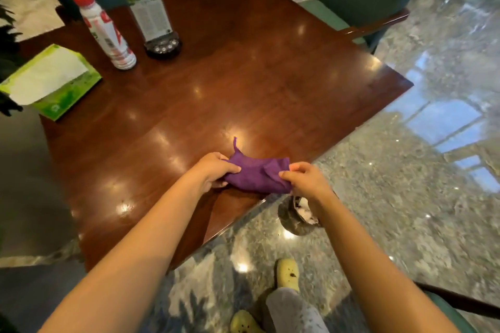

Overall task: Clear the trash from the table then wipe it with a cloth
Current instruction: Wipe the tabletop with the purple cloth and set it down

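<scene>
Cloth: purple cloth (254,174), soft and bunched, sat at the table's near corner, one thin tail poking up.
Left hand: left hand (216,170) pinched the cloth's left end, thumb on top.
Right hand: right hand (304,177) gripped the right end, just past the edge.
Table: table (243,76), glossy dark wood, square, wide open across the middle.
Far side: bottle (104,32), tissue box (54,81) and sign stand (153,19) lined the back-left.
Floor: polished stone; small bin (297,215) stood below the corner.

Purple cloth (255,174), red-brown table (243,76), green tissue box (67,94).
</scene>
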{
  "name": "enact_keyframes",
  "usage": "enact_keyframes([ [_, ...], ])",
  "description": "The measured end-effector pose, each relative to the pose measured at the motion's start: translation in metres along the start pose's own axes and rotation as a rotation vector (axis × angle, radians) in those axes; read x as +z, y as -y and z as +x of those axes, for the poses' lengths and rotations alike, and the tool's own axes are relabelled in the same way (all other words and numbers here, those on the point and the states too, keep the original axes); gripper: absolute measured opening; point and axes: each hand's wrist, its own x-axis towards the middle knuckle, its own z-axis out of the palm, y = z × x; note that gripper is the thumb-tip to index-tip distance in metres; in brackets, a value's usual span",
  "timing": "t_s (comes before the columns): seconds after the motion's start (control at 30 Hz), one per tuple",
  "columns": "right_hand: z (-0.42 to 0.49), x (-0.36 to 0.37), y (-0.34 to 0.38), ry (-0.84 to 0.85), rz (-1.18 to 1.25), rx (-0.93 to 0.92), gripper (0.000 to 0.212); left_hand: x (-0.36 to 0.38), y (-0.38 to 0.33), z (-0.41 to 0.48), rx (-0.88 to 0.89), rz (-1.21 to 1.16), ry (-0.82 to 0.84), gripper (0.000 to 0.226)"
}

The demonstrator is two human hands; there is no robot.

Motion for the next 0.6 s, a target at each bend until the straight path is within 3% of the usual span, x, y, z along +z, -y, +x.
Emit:
enact_keyframes([
  [0.2,0.031,-0.061,0.067,0.022,-0.093,-0.131,0.019,0.028,-0.058,0.002,0.010,-0.214,0.091,0.025],
  [0.37,0.081,-0.127,0.113,-0.013,-0.143,-0.194,0.014,0.085,-0.120,0.022,0.176,-0.289,-0.082,0.024],
  [0.47,0.117,-0.174,0.131,-0.080,-0.178,-0.179,0.012,0.131,-0.162,0.039,0.237,-0.265,-0.116,0.053],
  [0.53,0.142,-0.205,0.141,-0.115,-0.181,-0.171,0.012,0.161,-0.186,0.054,0.225,-0.277,-0.092,0.061],
  [0.6,0.168,-0.235,0.152,-0.147,-0.204,-0.155,0.012,0.191,-0.209,0.068,0.183,-0.303,0.018,0.049],
])
